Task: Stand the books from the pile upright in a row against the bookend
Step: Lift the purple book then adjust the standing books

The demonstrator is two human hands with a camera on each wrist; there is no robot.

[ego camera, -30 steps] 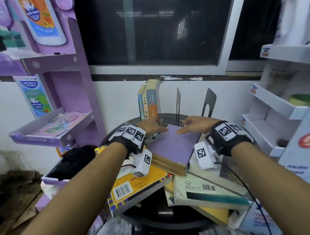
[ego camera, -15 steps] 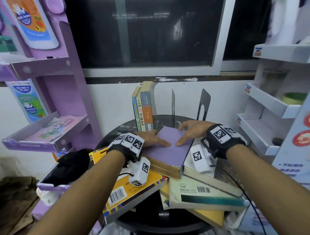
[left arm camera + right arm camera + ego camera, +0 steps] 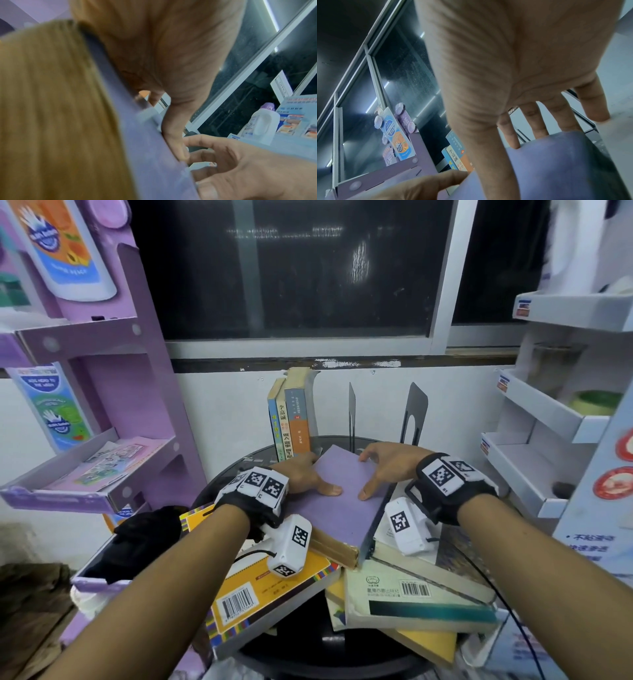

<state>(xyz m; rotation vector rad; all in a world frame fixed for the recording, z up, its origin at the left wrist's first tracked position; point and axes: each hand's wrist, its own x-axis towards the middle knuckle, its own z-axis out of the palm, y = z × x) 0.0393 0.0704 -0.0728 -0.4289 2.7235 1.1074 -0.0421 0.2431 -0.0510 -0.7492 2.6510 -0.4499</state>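
While both hands sit on it, the purple book point(image 3: 342, 501) lies flat on top of the pile at the centre of the head view, its yellowed page edge turned toward the lower left. The left hand point(image 3: 301, 474) grips the book's left edge: its thumb lies flat on the cover, and the other fingers curl down over the far-left corner, where I cannot tell how far they reach beneath. The right hand point(image 3: 387, 463) rests on the upper right part of the cover with its fingers spread and nearly straight, fingertips at the far edge and thumb pressing the cover near the middle; in the right wrist view the fingers point(image 3: 539, 121) reach over the far edge of the cover.

Below the purple book, in the lower half of the frame, the pile holds a yellow book point(image 3: 267, 594) with a barcode at lower left, a pale green book point(image 3: 418, 601) at lower right and a white-covered book point(image 3: 428, 566) under the right wrist. All rest on a round dark table point(image 3: 226, 484).

Above the hands, at upper centre, three books point(image 3: 289, 419) stand upright just left of a grey bookend point(image 3: 313, 405). To their right stand two dark metal bookends point(image 3: 414, 412), apart from each other.

A purple display shelf point(image 3: 113, 371) fills the left side, a white shelf point(image 3: 555, 419) the right
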